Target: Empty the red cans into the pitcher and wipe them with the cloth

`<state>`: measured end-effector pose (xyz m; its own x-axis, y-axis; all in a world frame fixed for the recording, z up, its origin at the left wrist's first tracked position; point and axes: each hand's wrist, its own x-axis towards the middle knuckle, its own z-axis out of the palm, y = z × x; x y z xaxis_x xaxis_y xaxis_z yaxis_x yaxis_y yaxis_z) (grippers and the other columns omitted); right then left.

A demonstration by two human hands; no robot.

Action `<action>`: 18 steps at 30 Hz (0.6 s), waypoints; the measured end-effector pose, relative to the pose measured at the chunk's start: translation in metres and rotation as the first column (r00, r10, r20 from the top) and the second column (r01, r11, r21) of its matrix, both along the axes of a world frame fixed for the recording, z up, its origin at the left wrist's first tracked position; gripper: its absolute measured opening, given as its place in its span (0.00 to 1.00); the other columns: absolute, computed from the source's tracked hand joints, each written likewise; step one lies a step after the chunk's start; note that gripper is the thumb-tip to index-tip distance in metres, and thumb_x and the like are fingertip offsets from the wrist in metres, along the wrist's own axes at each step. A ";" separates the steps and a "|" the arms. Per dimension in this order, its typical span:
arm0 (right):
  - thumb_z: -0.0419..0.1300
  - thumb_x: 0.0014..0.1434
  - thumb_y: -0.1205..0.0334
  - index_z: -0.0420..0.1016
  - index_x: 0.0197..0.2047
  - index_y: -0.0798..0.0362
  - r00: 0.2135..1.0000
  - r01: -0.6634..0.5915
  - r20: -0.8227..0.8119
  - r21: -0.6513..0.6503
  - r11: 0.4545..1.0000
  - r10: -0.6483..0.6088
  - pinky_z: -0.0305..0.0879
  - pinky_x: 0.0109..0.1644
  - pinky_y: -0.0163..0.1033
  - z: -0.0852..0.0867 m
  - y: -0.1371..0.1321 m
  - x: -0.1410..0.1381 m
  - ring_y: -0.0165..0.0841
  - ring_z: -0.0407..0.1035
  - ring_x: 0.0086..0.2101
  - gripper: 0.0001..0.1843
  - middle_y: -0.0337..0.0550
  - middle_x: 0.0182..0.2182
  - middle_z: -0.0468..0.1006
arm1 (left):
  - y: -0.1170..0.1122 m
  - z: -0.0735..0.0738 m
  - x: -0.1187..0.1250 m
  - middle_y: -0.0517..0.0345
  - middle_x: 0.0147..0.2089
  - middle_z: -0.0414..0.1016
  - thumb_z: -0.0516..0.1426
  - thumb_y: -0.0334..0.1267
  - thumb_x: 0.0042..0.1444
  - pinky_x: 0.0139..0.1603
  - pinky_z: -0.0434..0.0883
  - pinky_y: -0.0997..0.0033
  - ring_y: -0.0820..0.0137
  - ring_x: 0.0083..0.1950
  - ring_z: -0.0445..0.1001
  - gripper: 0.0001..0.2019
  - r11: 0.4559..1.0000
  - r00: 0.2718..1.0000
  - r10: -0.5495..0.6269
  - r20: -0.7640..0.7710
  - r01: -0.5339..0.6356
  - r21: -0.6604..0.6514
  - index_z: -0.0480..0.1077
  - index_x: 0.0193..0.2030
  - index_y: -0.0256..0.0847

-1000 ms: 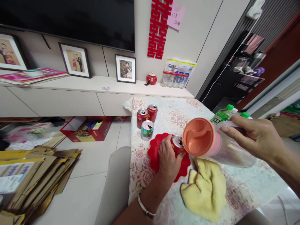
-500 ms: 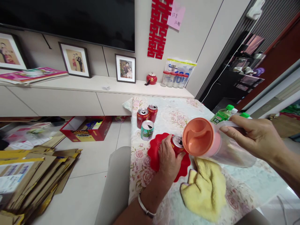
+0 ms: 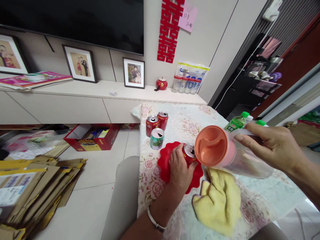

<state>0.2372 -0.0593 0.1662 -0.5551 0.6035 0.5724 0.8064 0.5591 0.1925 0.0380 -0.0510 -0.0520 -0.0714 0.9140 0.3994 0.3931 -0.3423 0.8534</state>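
Observation:
My left hand [image 3: 180,168] is wrapped round a red drink can [image 3: 189,152], which stands opened in a red scalloped plate [image 3: 165,160]. By its handle, my right hand [image 3: 273,145] grips a clear pitcher [image 3: 252,165] with an orange lid [image 3: 211,145]. The pitcher lies tilted almost on its side, its lid close against the can's top. Whether liquid is running out cannot be made out. Below the pitcher a crumpled yellow cloth [image 3: 220,203] lies on the table. A green can [image 3: 157,138] and two more red cans [image 3: 152,125] stand opened beyond the plate.
A flowered tablecloth [image 3: 152,180] covers the table. Bottles with green caps [image 3: 237,121] stand at its right side, behind the pitcher. Beyond is a low white cabinet [image 3: 125,108] with framed photos. Flattened cardboard [image 3: 42,190] and a red box [image 3: 92,138] lie on the floor at left.

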 end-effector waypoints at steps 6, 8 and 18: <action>0.54 0.74 0.44 0.57 0.25 0.48 1.000 0.011 -0.001 -0.015 1.000 -0.011 0.47 0.17 0.30 0.002 0.000 -0.003 0.22 0.48 0.14 0.28 0.25 0.15 0.50 | -0.001 0.001 0.000 0.38 0.64 0.73 0.71 0.30 0.52 0.64 0.72 0.37 0.46 0.66 0.73 0.39 1.000 1.000 0.000 0.000 0.000 0.004 0.58 0.68 0.41; 0.54 0.74 0.44 0.56 0.25 0.48 1.000 0.012 0.003 -0.015 1.000 -0.012 0.47 0.17 0.30 0.003 0.000 -0.004 0.22 0.49 0.14 0.28 0.25 0.14 0.51 | -0.001 0.000 0.001 0.38 0.64 0.73 0.70 0.31 0.53 0.64 0.73 0.37 0.46 0.66 0.73 0.39 1.000 1.000 0.003 0.002 -0.003 0.011 0.57 0.68 0.42; 0.53 0.74 0.43 0.56 0.25 0.48 1.000 0.019 0.016 -0.001 1.000 -0.019 0.47 0.17 0.30 0.003 0.000 -0.003 0.22 0.49 0.14 0.28 0.25 0.15 0.51 | -0.001 0.002 0.000 0.38 0.64 0.74 0.69 0.31 0.54 0.64 0.72 0.38 0.46 0.66 0.73 0.38 1.000 1.000 -0.001 -0.009 0.001 0.009 0.58 0.68 0.40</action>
